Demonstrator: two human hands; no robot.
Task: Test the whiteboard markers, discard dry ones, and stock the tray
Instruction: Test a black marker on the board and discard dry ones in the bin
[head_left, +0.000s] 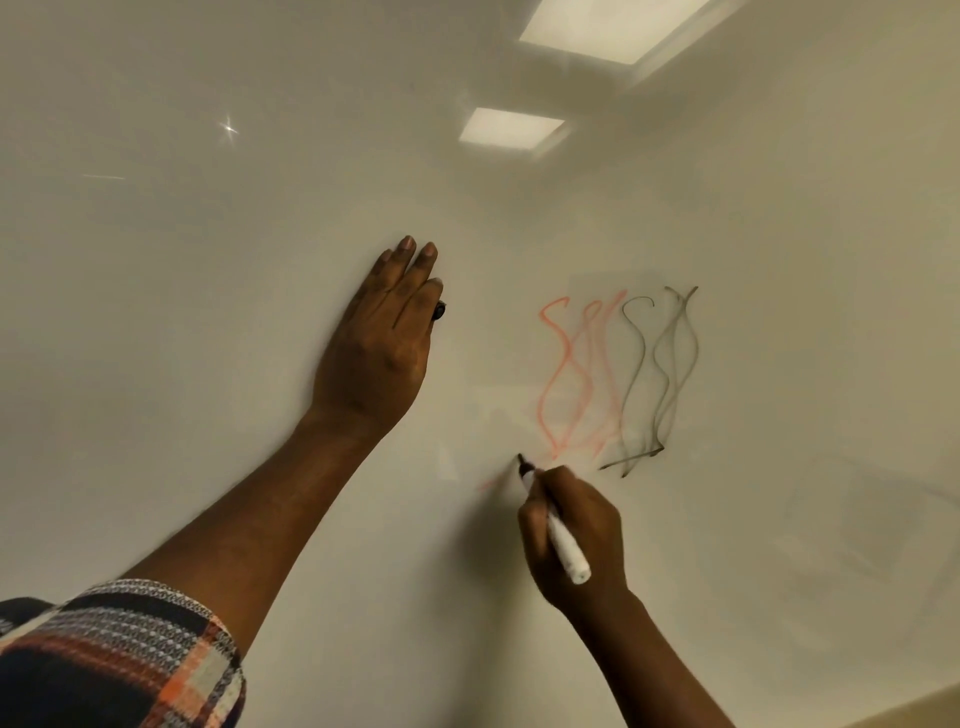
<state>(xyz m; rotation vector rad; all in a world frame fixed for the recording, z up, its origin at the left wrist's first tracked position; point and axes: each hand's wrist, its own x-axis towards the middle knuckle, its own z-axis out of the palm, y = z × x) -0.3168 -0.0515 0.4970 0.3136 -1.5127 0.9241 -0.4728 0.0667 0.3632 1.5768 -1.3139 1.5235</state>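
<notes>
The person stands close to the whiteboard, both arms up on it. The marker is at about 5 o'clock from the middle of the view. It has a white barrel and a dark tip, and the tip touches the board just at 7 o'clock of the red squiggles. The right grip pinches it low on the barrel, pen-fashion, with fingers curled round and the tail end sticking out toward 5 o'clock.

At 10 o'clock from the marker, the left grip lies against the board with fingers straight and pressed together. A small dark cap peeks out at its 3 o'clock edge. The thumb is hidden, so I cannot tell whether the cap is pinched or only trapped under the fingers.

Black squiggles sit just at 3 o'clock of the red ones, overlapping them at the foot. A faint reddish smear runs toward 8 o'clock from the tip.

The marker looks light, stiff and smooth. A hold near the tip gives control of the stroke, and light pressure should do. I would judge the cap the thing most likely to slip. A plaid sleeve shows at 7 o'clock.
</notes>
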